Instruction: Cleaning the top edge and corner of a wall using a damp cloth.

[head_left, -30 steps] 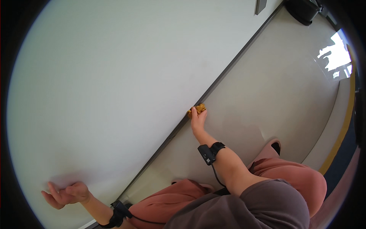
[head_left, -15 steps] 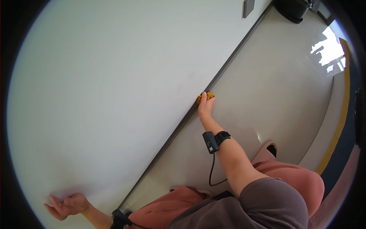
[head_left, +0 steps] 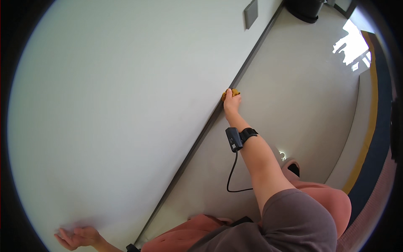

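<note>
My right hand (head_left: 232, 105) is closed around a crumpled yellow-brown cloth (head_left: 230, 94). It holds the cloth against the dark grey baseboard (head_left: 196, 147), where the white wall (head_left: 121, 105) meets the floor. My right arm reaches out far ahead, with a black device strapped to its forearm. At the lower left, my left hand (head_left: 78, 238) is open beside the wall, fingers spread and nothing in them. Whether its fingertips touch the wall, I cannot tell.
A grey wall plate (head_left: 251, 14) sits on the wall above the baseboard. A black round container (head_left: 303, 9) stands on the pale glossy floor (head_left: 294, 84) at the far end. Along the right runs a bed or couch edge (head_left: 375, 122) with yellow and blue fabric. A cable hangs from the forearm device.
My right hand has slid a little farther along the baseboard with the cloth. The whole view has shifted slightly, and my left hand sits lower in the picture.
</note>
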Tool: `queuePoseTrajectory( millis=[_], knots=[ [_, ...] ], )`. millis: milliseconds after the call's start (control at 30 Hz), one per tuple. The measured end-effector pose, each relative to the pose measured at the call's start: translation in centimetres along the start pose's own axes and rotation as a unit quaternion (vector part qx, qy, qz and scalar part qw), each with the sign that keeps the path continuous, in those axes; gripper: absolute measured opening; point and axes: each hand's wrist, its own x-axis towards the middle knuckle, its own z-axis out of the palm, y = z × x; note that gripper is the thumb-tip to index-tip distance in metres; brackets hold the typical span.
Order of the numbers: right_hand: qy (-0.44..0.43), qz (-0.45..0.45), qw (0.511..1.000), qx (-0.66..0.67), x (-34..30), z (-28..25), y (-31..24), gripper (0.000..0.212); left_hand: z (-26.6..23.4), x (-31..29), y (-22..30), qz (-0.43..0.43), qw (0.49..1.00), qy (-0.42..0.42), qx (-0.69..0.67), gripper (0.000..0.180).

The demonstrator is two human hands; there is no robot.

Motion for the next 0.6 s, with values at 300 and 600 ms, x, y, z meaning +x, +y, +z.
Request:
queuePoseTrajectory(
  millis=[300, 600],
  knots=[
    [0.040, 0.033, 0.999, -0.010, -1.4, 1.5, -4.4, 0.058, 1.1, 9.6, -2.2, -0.016, 0.996, 0.070, -0.049, 0.041],
    [0.047, 0.059, 0.994, -0.079, -1.5, 2.3, -4.1, 0.058, 3.8, 12.5, -4.8, -0.002, 0.998, 0.024, -0.053, 0.041]
  ],
)
